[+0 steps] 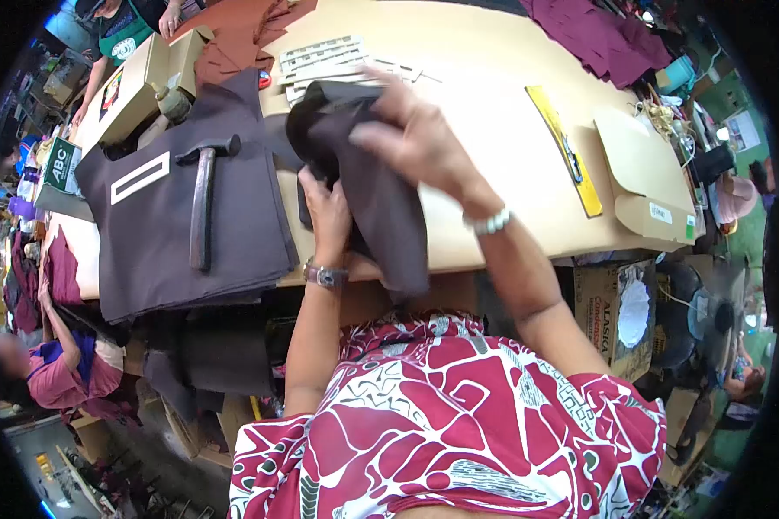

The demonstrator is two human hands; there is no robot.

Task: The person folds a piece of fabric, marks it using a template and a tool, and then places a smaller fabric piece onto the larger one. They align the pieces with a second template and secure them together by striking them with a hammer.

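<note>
A dark brown piece of cloth (372, 190) is bunched and folded over itself at the table's front edge, its lower end hanging past the edge. My left hand (327, 206) is closed on its left side, the fingertips partly hidden in the folds. Over its upper right side is my right hand (424, 143), smeared by motion, with thumb and fingers apart. To the left lies a stack of dark cloth pieces (251, 208). On that stack rest a hammer (202, 199) and a pale rectangular frame (140, 178) with a slot.
A yellow ruler (563, 147) and an open cardboard folder (640, 173) lie at right. Slotted pale templates (325, 60) sit behind the cloth. Boxes (130, 95) stand at back left. Other people (69, 363) are at the left side and back left.
</note>
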